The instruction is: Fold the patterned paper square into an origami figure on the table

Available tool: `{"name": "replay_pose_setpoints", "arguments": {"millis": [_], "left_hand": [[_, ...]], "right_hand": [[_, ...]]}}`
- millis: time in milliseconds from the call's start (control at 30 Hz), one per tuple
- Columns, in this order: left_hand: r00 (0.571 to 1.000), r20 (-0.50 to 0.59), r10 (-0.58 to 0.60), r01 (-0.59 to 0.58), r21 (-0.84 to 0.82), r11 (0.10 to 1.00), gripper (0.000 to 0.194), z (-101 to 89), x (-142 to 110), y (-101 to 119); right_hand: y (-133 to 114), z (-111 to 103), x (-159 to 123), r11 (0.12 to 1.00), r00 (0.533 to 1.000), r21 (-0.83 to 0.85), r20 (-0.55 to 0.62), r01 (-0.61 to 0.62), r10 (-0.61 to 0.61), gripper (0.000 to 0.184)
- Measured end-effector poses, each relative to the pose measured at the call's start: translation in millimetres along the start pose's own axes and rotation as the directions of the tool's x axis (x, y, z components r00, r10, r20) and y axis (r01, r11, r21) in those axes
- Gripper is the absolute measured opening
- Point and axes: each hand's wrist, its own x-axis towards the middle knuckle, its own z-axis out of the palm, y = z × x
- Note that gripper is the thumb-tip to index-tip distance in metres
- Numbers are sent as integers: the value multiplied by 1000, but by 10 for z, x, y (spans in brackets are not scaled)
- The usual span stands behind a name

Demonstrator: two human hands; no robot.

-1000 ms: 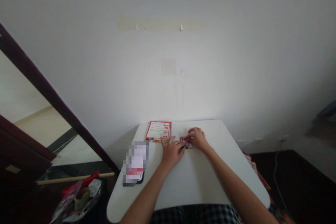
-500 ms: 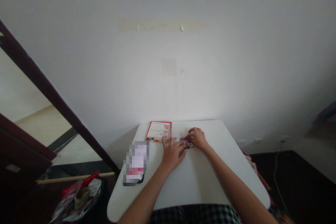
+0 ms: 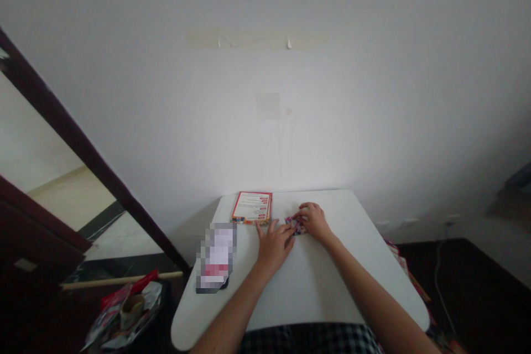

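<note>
Your left hand (image 3: 274,247) and right hand (image 3: 315,222) touch the small patterned piece (image 3: 300,229) on the desk (image 3: 311,287), hiding which way its long axis points; I cannot tell whether either grip is clamped.

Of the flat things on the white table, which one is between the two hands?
The small, purplish patterned piece. The larger red-bordered item lies beyond the left hand, and the blurred phone-like one is farther left.
</note>
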Motion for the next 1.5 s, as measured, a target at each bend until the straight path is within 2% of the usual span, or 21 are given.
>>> {"name": "replay_pose_setpoints", "arguments": {"millis": [200, 267, 500, 867, 1267, 1500], "left_hand": [[1000, -4, 10, -10, 26, 1000, 33, 17, -10, -4], [1000, -8, 18, -18, 24, 1000, 32, 21, -10, -5], [999, -27, 18, -18, 11, 1000, 32, 40, -11, -4], [999, -33, 6, -5, 37, 999, 33, 51, -8, -5], [1000, -10, -2, 2, 31, 1000, 32, 46, -7, -18], [999, -38, 5, -3, 67, 998, 33, 54, -6, -14]], "right_hand": [[158, 72, -117, 983, 982, 149, -173, 108, -82, 22], [220, 80, -193, 976, 979, 174, -181, 128, -96, 15], [245, 79, -424, 972, 978, 195, -186, 128, -92, 13], [126, 25, -396, 994, 981, 79, -184, 77, -62, 13], [36, 12, -324, 999, 980, -18, -197, -45, 40, 14], [-20, -18, -266, 993, 977, -46, -189, -113, 102, 14]]}}
